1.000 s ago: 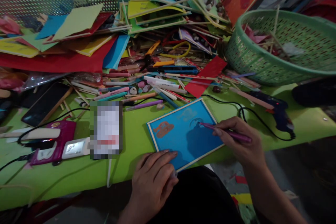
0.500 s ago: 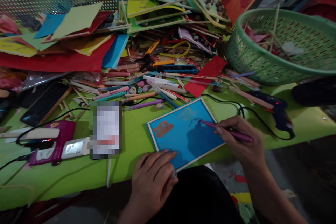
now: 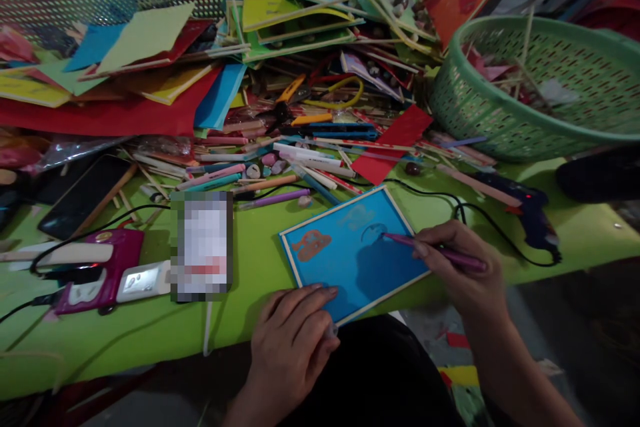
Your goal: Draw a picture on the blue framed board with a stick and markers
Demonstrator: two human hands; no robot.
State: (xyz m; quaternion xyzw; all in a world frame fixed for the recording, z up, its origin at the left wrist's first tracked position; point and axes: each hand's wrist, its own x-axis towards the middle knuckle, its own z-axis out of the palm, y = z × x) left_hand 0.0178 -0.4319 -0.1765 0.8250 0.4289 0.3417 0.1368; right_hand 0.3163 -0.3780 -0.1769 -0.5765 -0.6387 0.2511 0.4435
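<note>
A blue board (image 3: 345, 267) framed with thin pale wooden sticks lies tilted at the table's front edge. On it are a brown cloud-like drawing (image 3: 314, 245), a faint greyish one (image 3: 356, 217) and a dark curved outline (image 3: 373, 233). My right hand (image 3: 457, 263) pinches a purple marker pen (image 3: 460, 259), its tip at the dark outline. My left hand (image 3: 297, 330) grips the board's lower left corner, fingers over the top; its thumb is by the near edge.
Pens, sticks and pebbles clutter the table (image 3: 255, 240) behind the board. A glue gun (image 3: 530, 207) with its cord and a green basket (image 3: 530, 100) are at right. Left are a purple power strip (image 3: 120, 260), a phone (image 3: 87, 197) and a blurred-out device (image 3: 203, 247). Coloured cards (image 3: 145, 40) pile up behind.
The marker tip and my right hand have shifted very slightly right and down, and the dark outline looks a little fuller. My left hand and the board stay in place.
</note>
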